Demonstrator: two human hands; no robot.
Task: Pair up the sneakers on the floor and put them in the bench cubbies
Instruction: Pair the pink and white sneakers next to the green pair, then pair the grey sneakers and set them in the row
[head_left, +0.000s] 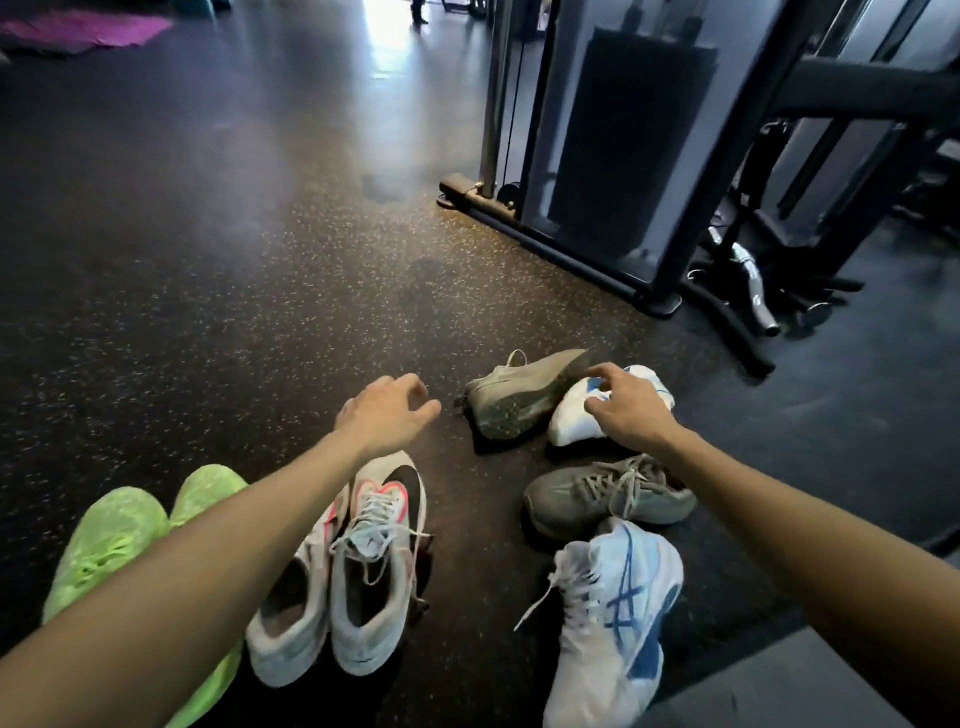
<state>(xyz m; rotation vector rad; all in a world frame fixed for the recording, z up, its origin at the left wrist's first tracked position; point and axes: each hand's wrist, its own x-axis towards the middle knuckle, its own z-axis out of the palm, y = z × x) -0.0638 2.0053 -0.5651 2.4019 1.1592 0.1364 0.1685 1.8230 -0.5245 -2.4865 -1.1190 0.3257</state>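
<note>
Several sneakers lie on the dark speckled floor. A neon green pair (124, 535) sits at the lower left, partly under my left forearm. Beside it stands a white pair with black and pink marks (374, 566). One grey sneaker (519, 400) lies on its side, sole toward me; another grey sneaker (608, 499) stands upright in front of it. A white and blue sneaker (613, 618) stands at the lower right, and its match (576, 421) lies tipped over farther back. My right hand (628, 405) hovers over that tipped sneaker, fingers spread. My left hand (389, 410) hangs loosely curled above the floor, holding nothing.
A black cable machine frame (613, 171) stands on the floor behind the sneakers, with metal bar attachments (753, 286) to its right. A purple mat (88, 31) lies at the far left. A grey surface edge (779, 686) shows at the lower right.
</note>
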